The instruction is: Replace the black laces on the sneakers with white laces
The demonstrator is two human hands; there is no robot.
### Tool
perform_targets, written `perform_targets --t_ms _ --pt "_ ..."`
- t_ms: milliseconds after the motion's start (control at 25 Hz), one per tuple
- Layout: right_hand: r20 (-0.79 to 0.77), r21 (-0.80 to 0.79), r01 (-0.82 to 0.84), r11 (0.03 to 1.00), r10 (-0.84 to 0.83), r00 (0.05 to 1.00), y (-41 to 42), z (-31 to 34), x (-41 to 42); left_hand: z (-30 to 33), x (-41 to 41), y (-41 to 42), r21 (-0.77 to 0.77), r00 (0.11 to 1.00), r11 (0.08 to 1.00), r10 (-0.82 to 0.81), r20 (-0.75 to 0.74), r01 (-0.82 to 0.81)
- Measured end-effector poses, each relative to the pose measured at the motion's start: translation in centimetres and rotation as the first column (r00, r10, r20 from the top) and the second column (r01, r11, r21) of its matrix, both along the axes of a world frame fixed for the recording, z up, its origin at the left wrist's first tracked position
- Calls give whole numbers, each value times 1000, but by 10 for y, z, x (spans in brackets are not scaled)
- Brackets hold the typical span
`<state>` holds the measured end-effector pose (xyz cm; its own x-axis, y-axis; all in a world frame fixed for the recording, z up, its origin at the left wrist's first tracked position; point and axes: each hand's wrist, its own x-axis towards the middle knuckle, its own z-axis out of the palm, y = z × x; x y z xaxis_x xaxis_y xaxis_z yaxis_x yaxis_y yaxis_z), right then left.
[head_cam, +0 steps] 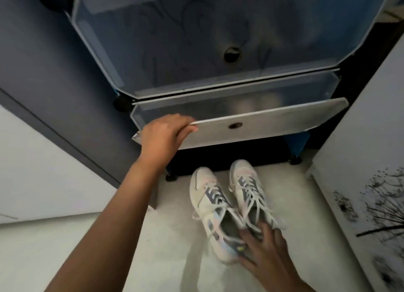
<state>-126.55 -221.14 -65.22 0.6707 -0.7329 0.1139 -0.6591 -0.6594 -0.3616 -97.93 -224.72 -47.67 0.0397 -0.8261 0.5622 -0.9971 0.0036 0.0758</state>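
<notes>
While your left hand [162,134] grips the flap door [251,125] by its left edge, your right hand [265,251] clamps both sneakers [229,204] at the heels.

Swing the flap fully clear of the bottom compartment of the cabinet [196,51] before moving the pair, which hangs together over the floor [175,259], toes toward the cabinet; the white laces [251,195] look already threaded, so keep them from snagging.

Narrow floor gap before the cabinet

The tilted-out door panel [251,125] overhangs the floor [131,237]; a dark panel [43,84] and printed wall [360,171] hem both sides, sneakers [229,204] filling the middle.
</notes>
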Motion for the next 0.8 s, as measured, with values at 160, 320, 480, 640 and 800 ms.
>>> perform_targets --t_ms 160,320,480,640,800 --pt "-89 25 53 998 -50 995 -81 24 123 9 7 -12 5 994 1000 26 -108 -26" --pt "-238 55 89 995 -73 969 -136 -10 208 2 11 -14 -86 994 996 3 -109 -12" --pt "-343 14 109 994 -98 934 -162 -55 259 -8 13 -20 -142 999 990 -5 -47 -2" --pt "-359 54 112 992 -85 929 -162 -45 259 -9 12 -13 -114 999 993 2 -52 -8" --pt "61 160 128 979 -139 988 -112 -57 171 -56 -23 46 -106 999 994 -34 -17 32"
